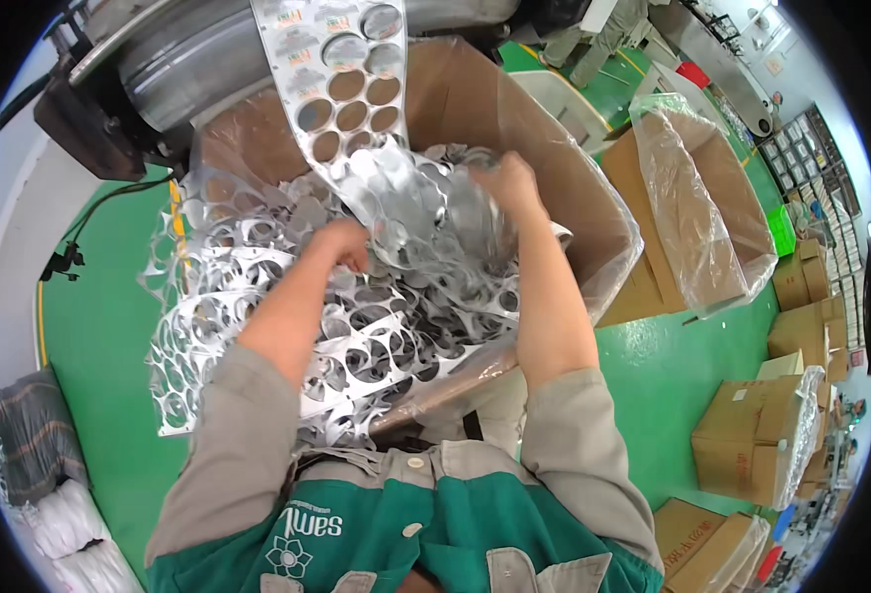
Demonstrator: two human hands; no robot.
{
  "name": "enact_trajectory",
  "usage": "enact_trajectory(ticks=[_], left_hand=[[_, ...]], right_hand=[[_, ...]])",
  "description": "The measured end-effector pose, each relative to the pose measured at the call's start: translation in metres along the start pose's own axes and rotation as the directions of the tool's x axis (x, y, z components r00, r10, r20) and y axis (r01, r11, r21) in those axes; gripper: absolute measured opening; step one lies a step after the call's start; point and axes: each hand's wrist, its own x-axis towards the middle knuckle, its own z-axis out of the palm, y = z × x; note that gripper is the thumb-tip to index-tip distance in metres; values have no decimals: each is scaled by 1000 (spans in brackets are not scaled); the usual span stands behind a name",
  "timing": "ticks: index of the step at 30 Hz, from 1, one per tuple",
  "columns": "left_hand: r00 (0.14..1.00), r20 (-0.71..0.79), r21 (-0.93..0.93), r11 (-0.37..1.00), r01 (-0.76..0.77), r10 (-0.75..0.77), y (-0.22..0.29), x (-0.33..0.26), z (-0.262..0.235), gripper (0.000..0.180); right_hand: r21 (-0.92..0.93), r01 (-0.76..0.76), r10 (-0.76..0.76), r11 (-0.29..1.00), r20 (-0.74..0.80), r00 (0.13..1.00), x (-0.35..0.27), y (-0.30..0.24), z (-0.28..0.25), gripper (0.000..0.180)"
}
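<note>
A silvery strip punched with rows of round holes (pixel 361 89) hangs from the machine into a large lined carton (pixel 564 133). Punched scrap webbing (pixel 223 287) heaps up in the carton and spills over its left and near sides. My left hand (pixel 341 245) is at the left edge of the hanging strip, fingers curled closed against the scrap. On the strip's right, by the carton's far wall, my right hand (pixel 509 188) is blurred by motion. Its fingers touch the bunched strip (pixel 445 212), but their grip does not show clearly.
A metal roller (pixel 188 74) with a dark bracket (pixel 94 124) stands at upper left. Another carton with a clear plastic liner (pixel 697 198) sits to the right. Several closed cartons (pixel 746 435) line the right side. Bundled cloth (pixel 30 435) and white sacks (pixel 75 534) lie lower left.
</note>
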Motion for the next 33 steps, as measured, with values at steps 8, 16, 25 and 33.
enact_trajectory(ticks=[8, 16, 25, 33], left_hand=[[717, 280, -617, 692, -376, 639, 127, -94, 31, 43], [515, 324, 418, 368, -830, 794, 134, -63, 200, 80], [610, 412, 587, 315, -746, 676, 116, -68, 147, 33], [653, -153, 269, 667, -695, 742, 117, -270, -88, 23]], right_hand=[[815, 127, 296, 565, -344, 891, 1, -1, -83, 34], [798, 75, 363, 598, -353, 862, -1, 6, -83, 35], [842, 189, 348, 506, -399, 848, -7, 14, -87, 34], [760, 12, -231, -650, -213, 949, -26, 0, -118, 39]])
